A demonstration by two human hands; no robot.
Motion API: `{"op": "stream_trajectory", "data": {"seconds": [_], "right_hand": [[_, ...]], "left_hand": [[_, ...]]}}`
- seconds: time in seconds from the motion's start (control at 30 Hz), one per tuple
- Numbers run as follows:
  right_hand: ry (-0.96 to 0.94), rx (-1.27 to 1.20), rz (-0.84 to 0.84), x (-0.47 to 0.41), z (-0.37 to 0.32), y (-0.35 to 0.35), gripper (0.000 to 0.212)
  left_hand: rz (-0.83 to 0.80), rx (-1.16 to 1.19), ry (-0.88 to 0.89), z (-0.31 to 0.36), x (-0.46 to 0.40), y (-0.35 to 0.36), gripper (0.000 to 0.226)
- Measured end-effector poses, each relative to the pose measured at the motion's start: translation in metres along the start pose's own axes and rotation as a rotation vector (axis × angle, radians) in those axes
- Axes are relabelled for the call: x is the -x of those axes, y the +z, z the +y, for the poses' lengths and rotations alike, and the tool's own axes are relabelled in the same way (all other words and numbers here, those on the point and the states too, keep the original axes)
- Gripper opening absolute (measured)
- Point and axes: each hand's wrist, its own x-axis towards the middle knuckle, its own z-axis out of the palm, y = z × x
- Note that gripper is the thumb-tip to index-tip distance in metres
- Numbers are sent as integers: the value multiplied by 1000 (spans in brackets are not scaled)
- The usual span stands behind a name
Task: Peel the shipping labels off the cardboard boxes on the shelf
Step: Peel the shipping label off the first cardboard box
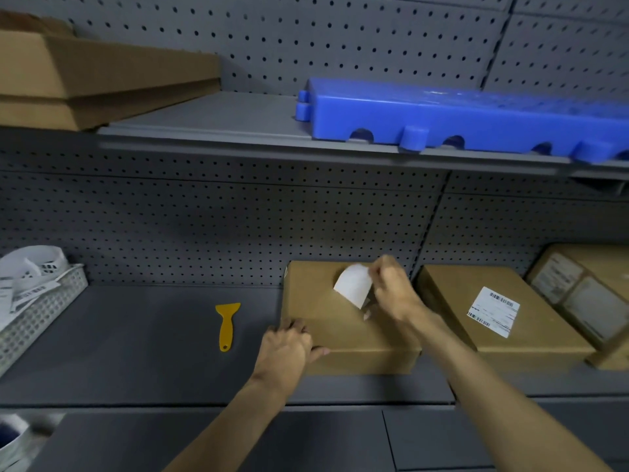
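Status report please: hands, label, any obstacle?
Right hand pinches label, half peeled. Left hand grips box corner. Nothing in the way.

Left hand [287,345]: grips the near-left corner of the cardboard box [343,332].
Right hand [391,287]: pinches the white label [354,284], curled up off the box top.
Scraper [226,327]: at 9 o'clock from the box, on the shelf [136,352].

I see a matt brown cardboard box [343,321]. On top of it curls a smooth white paper label [354,284]. Left of the box lies a shiny yellow plastic scraper [226,323] on the matt grey metal shelf [136,335].
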Motion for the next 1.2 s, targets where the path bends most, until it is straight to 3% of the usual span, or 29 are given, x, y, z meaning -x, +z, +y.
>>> {"op": "stream_trajectory", "data": {"seconds": [0.17, 0.33, 0.5, 0.63, 0.77, 0.9, 1.07, 1.2], "right_hand": [[-78, 72, -129, 20, -8, 9, 7], [97, -116, 220, -1, 11, -30, 4], [11, -57, 76, 13, 15, -24, 4], [139, -192, 398, 10, 28, -62, 5], [27, -127, 259, 27, 14, -63, 8], [3, -258, 159, 43, 1, -52, 11], [-21, -447, 28, 66, -19, -33, 15], [-67, -581, -66, 76, -30, -22, 17]], "left_hand": [[4, 10, -5, -1, 1, -1, 65], [1, 13, 3, 0, -1, 0, 64], [22, 24, -10, -1, -2, 5, 65], [37, 14, 2, -2, -1, 5, 65], [38, 2, 19, -1, 0, 0, 64], [106, 82, -9, 5, 3, -14, 62], [321, 368, 54, 22, -2, -38, 114], [313, 464, 122, 35, -9, -45, 117]]}}
